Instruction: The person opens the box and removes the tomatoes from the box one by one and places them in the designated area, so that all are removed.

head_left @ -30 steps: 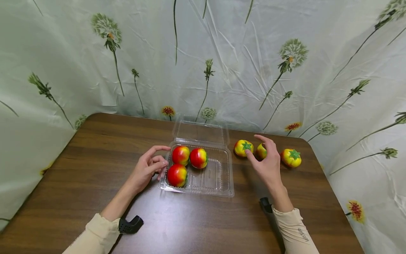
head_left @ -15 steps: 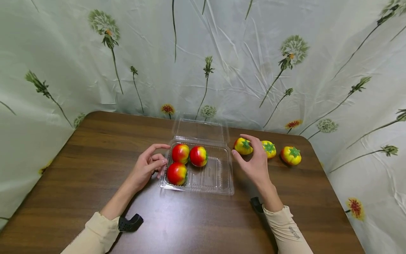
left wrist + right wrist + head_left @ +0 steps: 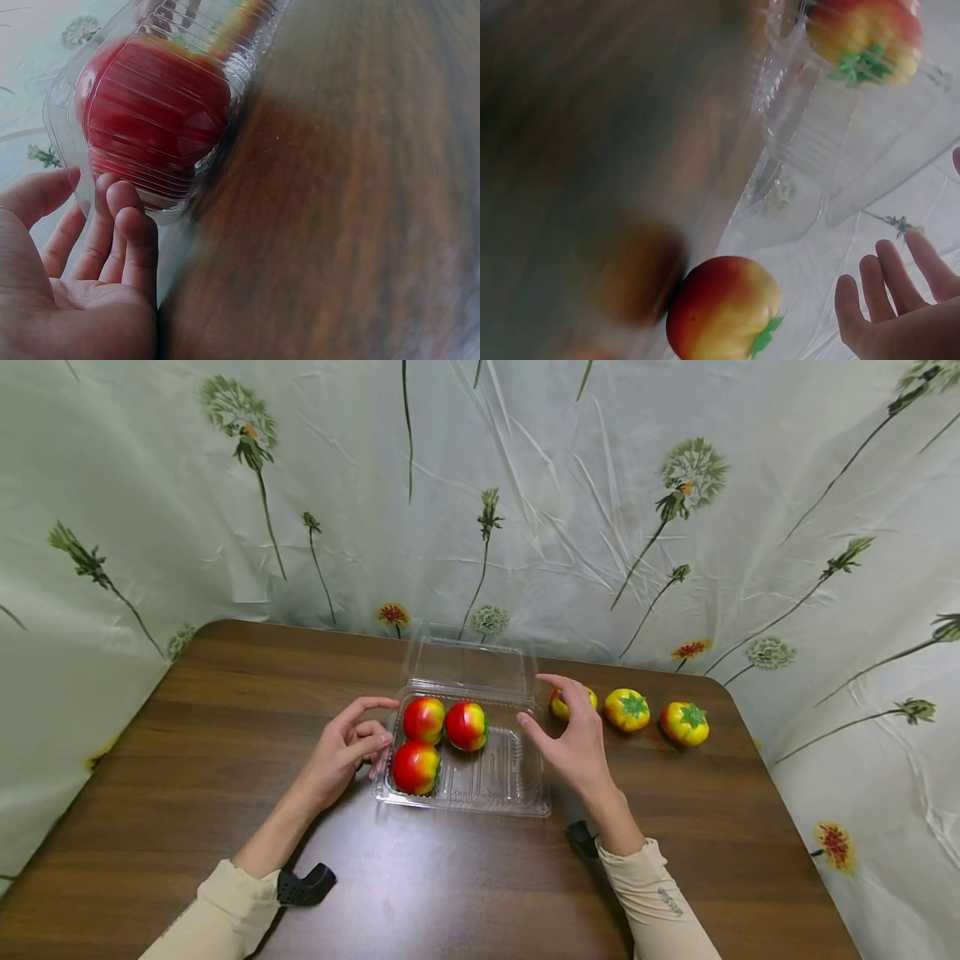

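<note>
Over the link I saw the left grip [image 3: 337, 756] rest loosely bent fingers against the left wall of the clear container [image 3: 491, 772], pinching nothing. The right grip [image 3: 572, 739] hung by the right rim, thumb and fingers spread with nothing between them; whether the thumb brushed the plastic I couldn't tell. Inside sat three red-and-yellow fruits [image 3: 466, 727], two along the left wall and one beside the rear one. Three loose fruits [image 3: 684, 725] lay in a row on the counter [image 3: 225, 718] to the right; the lid [image 3: 472, 664] was folded back.

I judged the fruits light and firm, their glossy skin apt to slip and their round bodies to roll. I favoured taking one from above, thumb and fingers opposed round its widest part, clear of the green leaves [image 3: 694, 716]. The container looked thin and likely to flex or slide, best steadied gently near its rim.
</note>
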### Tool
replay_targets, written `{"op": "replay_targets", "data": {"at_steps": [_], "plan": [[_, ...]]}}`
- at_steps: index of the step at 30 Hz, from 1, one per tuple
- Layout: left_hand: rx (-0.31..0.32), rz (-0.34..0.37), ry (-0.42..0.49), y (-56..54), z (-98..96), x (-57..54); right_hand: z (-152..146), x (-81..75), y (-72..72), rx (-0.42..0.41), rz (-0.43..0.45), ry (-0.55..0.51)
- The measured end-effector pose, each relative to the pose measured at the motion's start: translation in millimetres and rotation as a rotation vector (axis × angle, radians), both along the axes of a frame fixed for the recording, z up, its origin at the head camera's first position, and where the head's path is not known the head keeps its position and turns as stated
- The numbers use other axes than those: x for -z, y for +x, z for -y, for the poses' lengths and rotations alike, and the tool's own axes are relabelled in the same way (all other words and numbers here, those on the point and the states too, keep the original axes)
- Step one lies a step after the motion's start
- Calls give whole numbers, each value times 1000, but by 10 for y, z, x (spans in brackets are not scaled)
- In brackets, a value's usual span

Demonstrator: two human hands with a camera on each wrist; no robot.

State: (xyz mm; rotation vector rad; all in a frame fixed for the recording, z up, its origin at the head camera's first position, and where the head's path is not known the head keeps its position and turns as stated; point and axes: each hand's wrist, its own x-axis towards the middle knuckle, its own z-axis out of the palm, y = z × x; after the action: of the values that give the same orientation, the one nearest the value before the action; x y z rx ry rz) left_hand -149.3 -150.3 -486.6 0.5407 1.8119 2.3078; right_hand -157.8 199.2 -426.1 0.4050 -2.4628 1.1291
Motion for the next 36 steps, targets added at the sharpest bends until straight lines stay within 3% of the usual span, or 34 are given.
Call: {"op": "replay_targets", "data": {"at_steps": [15,24,30,36], "plan": [[-7,4,3,4,8,-3,310,-92,4,-149,68,17],[-4,5,0,4,-2,-2,444,-19,10,-233,143,75],[-3,4,-3,2,-12,-12,450,36,11,-228,124,69],[-11,9,-10,8,-5,-12,474,86,4,-283,145,76]]}}
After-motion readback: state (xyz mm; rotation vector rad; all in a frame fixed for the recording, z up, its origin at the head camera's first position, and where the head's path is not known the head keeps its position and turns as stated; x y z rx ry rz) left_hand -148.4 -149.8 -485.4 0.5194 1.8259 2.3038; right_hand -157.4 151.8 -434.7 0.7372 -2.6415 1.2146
